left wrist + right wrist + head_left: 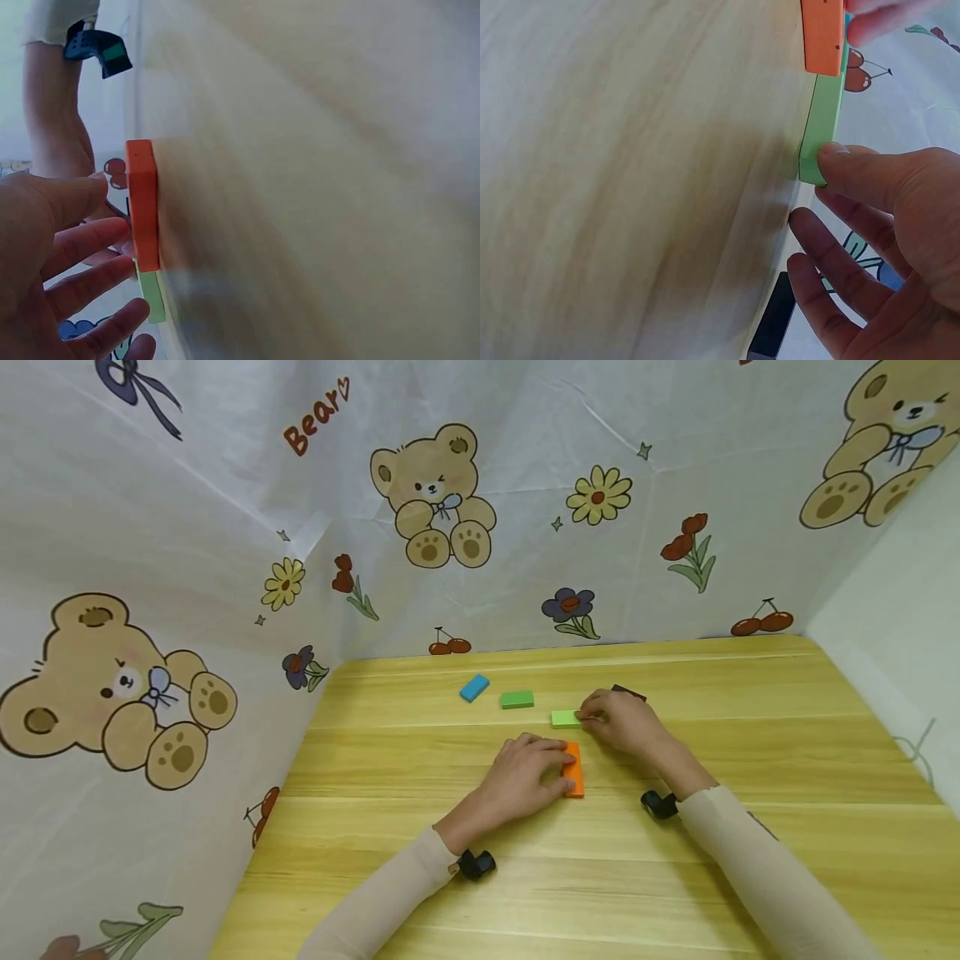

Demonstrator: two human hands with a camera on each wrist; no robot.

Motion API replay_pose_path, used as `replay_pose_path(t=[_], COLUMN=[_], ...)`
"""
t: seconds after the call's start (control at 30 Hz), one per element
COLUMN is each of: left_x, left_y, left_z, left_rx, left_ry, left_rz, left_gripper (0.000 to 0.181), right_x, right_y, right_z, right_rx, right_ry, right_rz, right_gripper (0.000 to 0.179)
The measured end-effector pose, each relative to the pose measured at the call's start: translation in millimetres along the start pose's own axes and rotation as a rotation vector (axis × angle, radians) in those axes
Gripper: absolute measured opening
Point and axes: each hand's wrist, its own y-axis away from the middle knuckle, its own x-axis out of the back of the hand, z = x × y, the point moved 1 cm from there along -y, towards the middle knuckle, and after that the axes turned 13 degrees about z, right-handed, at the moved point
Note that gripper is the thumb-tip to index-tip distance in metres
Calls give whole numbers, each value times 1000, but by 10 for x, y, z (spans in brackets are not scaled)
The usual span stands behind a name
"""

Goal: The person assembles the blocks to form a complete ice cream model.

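Observation:
An orange block (574,770) lies lengthwise away from me on the wooden table. My left hand (527,777) is at its left side, thumb near the close end, fingers spread loosely at the far part. In the left wrist view the fingers look relaxed, not wrapped round the orange block (142,206). Just beyond it lies a light green block (565,719). My right hand (621,720) pinches the right end of this light green block (821,131) between thumb and index finger; the other fingers are spread.
A darker green block (517,700) and a blue block (474,687) lie further left and back. Behind my right hand is a black block (628,692), partly hidden. A white cloth (510,602) with printed bears and flowers hangs behind the table (525,893).

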Motion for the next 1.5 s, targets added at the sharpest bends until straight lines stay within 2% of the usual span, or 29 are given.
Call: replay_pose_path(t=[0.13, 0.23, 0.4, 0.57, 0.73, 1.03, 1.5], left_x=[45, 62, 13, -83, -117, -130, -151], left_y=[-112, -254, -515, -648, -679, -699, -652], left_z=[-43, -105, -258, -367, -408, -405, -417], left_rx=[23, 53, 114, 145, 174, 195, 187], left_ry=[42, 55, 21, -27, 8, 34, 42], left_rz=[17, 50, 112, 93, 69, 77, 93], left_gripper=[37, 35, 30, 29, 30, 30, 28], right_x=[-12, -27, -54, -58, -47, -53, -31], right_y=[0, 0, 7, 28, 34, 35, 76], right_z=[-5, -3, 3, -9, -15, 12, -11], right_rx=[6, 15, 21, 1, 2, 7, 4], right_ry=[2, 5, 1, -1, 2, 11, -7], right_rz=[1, 8, 30, 30, 31, 35, 35], right_gripper=[18, 18, 16, 17, 18, 18, 19])
